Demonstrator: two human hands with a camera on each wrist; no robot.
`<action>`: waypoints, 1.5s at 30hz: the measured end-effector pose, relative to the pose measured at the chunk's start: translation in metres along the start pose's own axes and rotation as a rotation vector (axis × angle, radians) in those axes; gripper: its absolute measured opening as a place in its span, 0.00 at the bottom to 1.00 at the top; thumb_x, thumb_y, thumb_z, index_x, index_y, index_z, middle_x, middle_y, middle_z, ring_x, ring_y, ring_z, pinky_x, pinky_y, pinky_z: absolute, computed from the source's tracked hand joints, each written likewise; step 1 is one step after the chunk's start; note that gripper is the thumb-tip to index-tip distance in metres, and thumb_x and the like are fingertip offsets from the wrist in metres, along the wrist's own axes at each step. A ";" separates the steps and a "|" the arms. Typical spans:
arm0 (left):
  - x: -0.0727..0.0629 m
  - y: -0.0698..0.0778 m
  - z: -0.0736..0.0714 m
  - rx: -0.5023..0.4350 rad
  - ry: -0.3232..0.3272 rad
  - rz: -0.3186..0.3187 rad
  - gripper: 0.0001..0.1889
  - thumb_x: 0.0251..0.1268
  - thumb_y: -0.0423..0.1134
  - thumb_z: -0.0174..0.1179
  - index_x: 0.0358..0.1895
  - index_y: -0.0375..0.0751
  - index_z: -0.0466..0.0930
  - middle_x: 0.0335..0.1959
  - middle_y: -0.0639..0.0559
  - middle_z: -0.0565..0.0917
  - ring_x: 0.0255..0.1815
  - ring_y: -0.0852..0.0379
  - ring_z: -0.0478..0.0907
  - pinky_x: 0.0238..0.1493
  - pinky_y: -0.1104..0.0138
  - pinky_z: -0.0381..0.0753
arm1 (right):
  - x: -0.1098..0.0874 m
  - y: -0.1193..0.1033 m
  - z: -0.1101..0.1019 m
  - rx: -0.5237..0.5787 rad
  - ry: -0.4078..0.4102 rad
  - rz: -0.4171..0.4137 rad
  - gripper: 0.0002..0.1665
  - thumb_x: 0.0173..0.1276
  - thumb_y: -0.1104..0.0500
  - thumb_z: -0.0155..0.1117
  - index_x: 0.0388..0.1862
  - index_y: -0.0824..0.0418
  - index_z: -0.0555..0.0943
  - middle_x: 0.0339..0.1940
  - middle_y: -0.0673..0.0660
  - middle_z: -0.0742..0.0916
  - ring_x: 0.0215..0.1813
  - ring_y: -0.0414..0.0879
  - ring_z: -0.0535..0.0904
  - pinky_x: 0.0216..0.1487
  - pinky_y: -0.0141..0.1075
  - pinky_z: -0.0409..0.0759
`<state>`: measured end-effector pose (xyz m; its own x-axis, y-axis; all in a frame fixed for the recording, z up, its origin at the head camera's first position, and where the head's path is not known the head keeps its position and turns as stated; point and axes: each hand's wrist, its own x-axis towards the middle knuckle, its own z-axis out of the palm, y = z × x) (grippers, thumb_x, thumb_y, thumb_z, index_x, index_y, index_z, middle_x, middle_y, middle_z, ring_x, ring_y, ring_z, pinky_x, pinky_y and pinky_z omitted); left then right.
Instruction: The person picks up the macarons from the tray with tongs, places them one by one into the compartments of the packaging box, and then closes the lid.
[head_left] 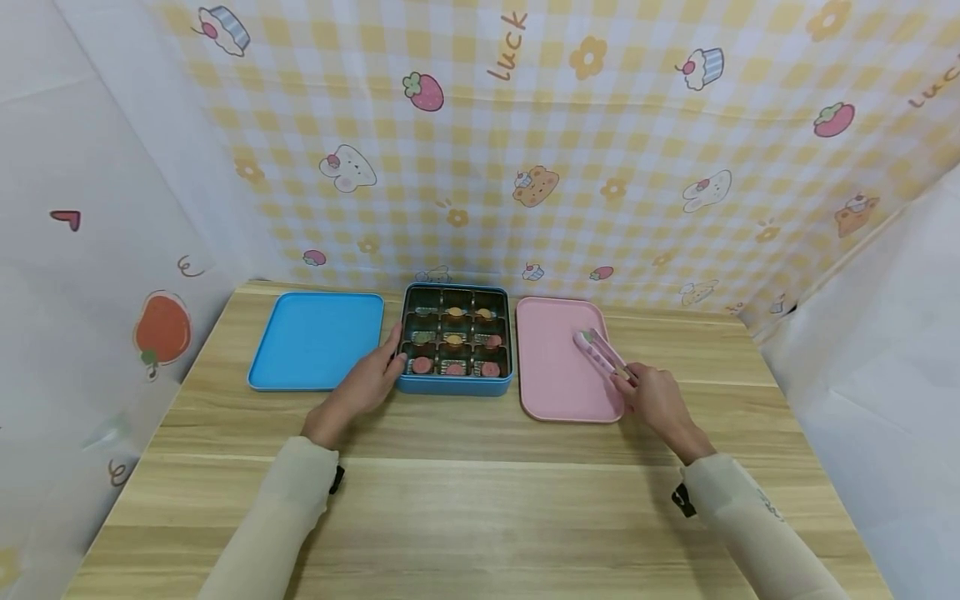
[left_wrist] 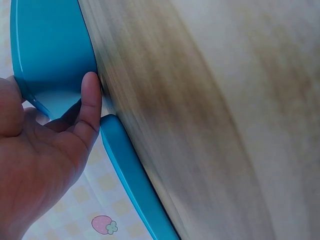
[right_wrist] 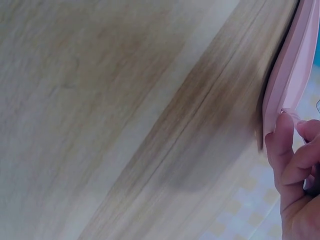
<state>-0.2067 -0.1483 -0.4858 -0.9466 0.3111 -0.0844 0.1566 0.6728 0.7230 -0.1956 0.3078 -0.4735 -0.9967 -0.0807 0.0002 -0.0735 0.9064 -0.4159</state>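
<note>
Near the back of the table, a blue box holds a divided insert with small round pieces in its compartments: red ones along the front, green and yellow farther back. My left hand grips the box's left side, thumb at the rim near the front corner; in the left wrist view a fingertip lies against the blue wall. My right hand holds pink-and-white tongs over the right part of a pink tray, fingertips close to its edge.
Left of the box lies a flat blue tray or lid. A checked cloth backdrop rises right behind the things, with white cloth at the left side. Wooden tabletop stretches in front.
</note>
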 end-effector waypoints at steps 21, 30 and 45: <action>0.003 0.000 0.003 0.024 -0.005 -0.005 0.33 0.83 0.41 0.38 0.80 0.34 0.34 0.72 0.24 0.62 0.55 0.34 0.75 0.50 0.50 0.72 | 0.007 -0.022 -0.002 0.002 0.076 -0.075 0.14 0.72 0.57 0.64 0.28 0.64 0.78 0.14 0.51 0.76 0.16 0.40 0.71 0.15 0.30 0.65; 0.002 -0.002 0.003 0.019 0.002 -0.001 0.33 0.83 0.41 0.38 0.80 0.34 0.35 0.74 0.25 0.59 0.53 0.37 0.75 0.50 0.50 0.72 | 0.013 -0.042 -0.005 0.065 0.054 -0.096 0.16 0.73 0.56 0.63 0.26 0.62 0.76 0.14 0.52 0.79 0.14 0.39 0.76 0.12 0.30 0.67; 0.000 -0.002 0.001 -0.001 0.010 -0.002 0.33 0.83 0.42 0.39 0.80 0.37 0.34 0.79 0.34 0.49 0.76 0.33 0.54 0.71 0.41 0.60 | 0.029 -0.084 -0.003 0.094 0.074 -0.186 0.17 0.74 0.56 0.62 0.25 0.61 0.73 0.15 0.53 0.80 0.14 0.38 0.77 0.13 0.30 0.63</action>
<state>-0.2066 -0.1488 -0.4880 -0.9497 0.3029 -0.0790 0.1544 0.6727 0.7236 -0.2181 0.2311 -0.4356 -0.9663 -0.2091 0.1504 -0.2564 0.8360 -0.4852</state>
